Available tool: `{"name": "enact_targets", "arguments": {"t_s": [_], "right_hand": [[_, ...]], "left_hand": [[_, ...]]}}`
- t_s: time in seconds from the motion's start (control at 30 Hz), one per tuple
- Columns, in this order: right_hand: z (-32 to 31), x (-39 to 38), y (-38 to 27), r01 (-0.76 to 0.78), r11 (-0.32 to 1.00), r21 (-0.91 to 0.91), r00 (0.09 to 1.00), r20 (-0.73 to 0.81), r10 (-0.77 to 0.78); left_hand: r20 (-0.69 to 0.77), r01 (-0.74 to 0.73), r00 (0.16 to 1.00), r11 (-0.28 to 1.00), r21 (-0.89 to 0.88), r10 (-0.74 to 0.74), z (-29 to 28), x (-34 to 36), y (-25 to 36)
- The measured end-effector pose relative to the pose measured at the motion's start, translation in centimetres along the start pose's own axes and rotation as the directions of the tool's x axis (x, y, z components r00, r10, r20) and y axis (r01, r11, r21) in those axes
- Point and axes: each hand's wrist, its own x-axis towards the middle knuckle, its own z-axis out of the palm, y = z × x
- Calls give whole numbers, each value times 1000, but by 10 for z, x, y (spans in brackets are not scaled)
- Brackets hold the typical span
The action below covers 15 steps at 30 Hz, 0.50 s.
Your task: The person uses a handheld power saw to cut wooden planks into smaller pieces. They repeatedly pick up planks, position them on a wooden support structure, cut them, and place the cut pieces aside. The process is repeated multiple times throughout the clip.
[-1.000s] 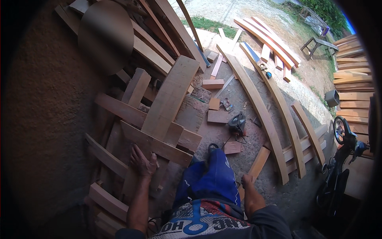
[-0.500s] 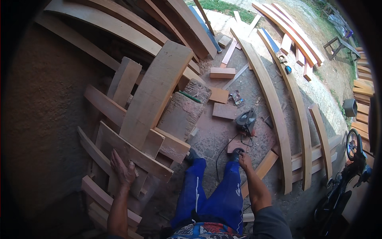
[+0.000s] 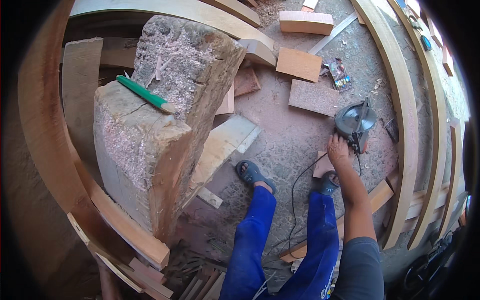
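Observation:
My right hand (image 3: 339, 149) reaches down to a circular saw (image 3: 354, 120) on the ground, its fingers closed at the saw's handle end; their tips are partly hidden. My left forearm (image 3: 108, 280) shows at the lower left, behind a curved board (image 3: 55, 145), and the fingers are out of sight there. Close in front on the left rises a rough, sawdust-covered timber block (image 3: 145, 160). A green pencil (image 3: 145, 93) lies across its top, over a notch.
The saw's black cord (image 3: 294, 200) curves past my feet. Short wood blocks (image 3: 299, 64) and a crumpled wrapper (image 3: 339, 75) lie beyond. Long curved beams (image 3: 407, 115) stretch along the right. Thin offcuts (image 3: 202, 282) are heaped below the timber block.
My right hand has moved from beside my foot forward to the circular saw. The view has shifted, with the timber block now much closer, and my left hand has gone behind a board.

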Motion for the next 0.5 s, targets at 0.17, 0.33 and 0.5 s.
{"name": "enact_targets", "arguments": {"t_s": [0.17,0.33,0.5], "right_hand": [[80,34,68,-104,993,-55,992,62,108],[34,28,56,-91,991,96,988,130,78],[-125,-28,76,106,979,173,956,255,-149]], "left_hand": [[32,18,999,994,-110,-14,26,11,-6],[14,54,999,994,-96,-53,4,-1,19],[6,125,991,929,-349,-131,2,-15,71]]}}
